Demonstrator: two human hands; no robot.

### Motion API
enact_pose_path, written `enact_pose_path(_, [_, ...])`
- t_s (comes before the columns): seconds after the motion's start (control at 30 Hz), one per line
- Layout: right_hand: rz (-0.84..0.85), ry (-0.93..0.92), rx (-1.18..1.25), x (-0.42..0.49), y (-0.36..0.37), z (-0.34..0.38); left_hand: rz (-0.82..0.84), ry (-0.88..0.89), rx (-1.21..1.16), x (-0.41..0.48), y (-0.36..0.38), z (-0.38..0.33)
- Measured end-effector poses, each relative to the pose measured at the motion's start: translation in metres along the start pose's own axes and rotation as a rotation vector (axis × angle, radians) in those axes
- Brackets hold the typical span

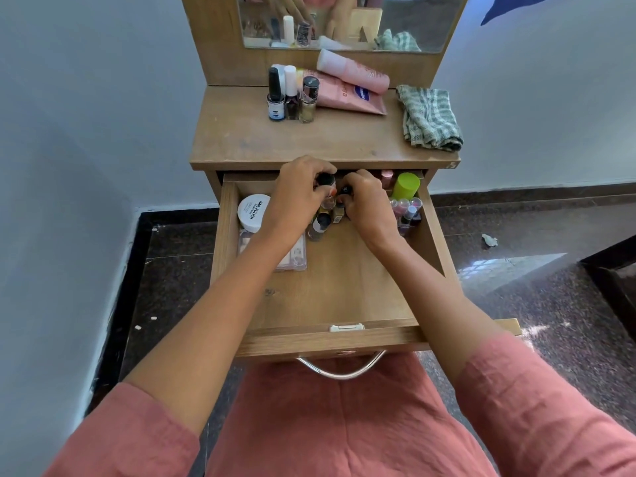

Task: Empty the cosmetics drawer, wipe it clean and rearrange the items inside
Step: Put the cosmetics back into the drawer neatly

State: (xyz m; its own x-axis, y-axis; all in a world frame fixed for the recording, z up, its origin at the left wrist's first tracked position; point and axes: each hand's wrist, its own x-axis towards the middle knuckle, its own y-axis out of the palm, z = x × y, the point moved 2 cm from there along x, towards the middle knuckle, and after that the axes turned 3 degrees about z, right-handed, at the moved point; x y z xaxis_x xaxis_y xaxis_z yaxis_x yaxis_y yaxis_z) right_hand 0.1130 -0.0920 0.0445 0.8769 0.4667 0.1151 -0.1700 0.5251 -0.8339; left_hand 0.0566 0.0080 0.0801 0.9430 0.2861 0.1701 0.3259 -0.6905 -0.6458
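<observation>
Drawer (330,297) is pulled out, with cosmetics crowded at its back. Both hands reach in side by side: the left hand (299,194) curls round a black-capped bottle (325,179), and the right hand (368,204) pinches a second small bottle (345,191) just beside it. A white jar (253,211) and a flat clear pack (292,256) lie at the drawer's left, a green-capped container (406,185) at its right. On the worktop (309,139) stand nail polish bottles (292,98) beside two pink tubes (351,87), with a checked cloth (430,118) apart at the right.

Green-and-white checked cloth (430,118), lime-green cap (406,185), pink tubes (351,84), salmon sleeves (130,438)
</observation>
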Motion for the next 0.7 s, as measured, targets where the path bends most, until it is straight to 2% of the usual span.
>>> enact_pose_path(0.47, [-0.024,-0.068,0.080,0.001,-0.015,-0.002,0.000,0.002,-0.026,-0.002,0.003,0.003])
enact_pose_path(0.63, [0.116,-0.147,0.053,-0.008,-0.021,-0.001,0.009,-0.004,-0.059,-0.002,0.005,0.000])
enact_pose_path(0.7, [0.124,-0.151,0.049,-0.011,-0.019,-0.001,0.017,-0.004,-0.072,-0.003,0.008,-0.001])
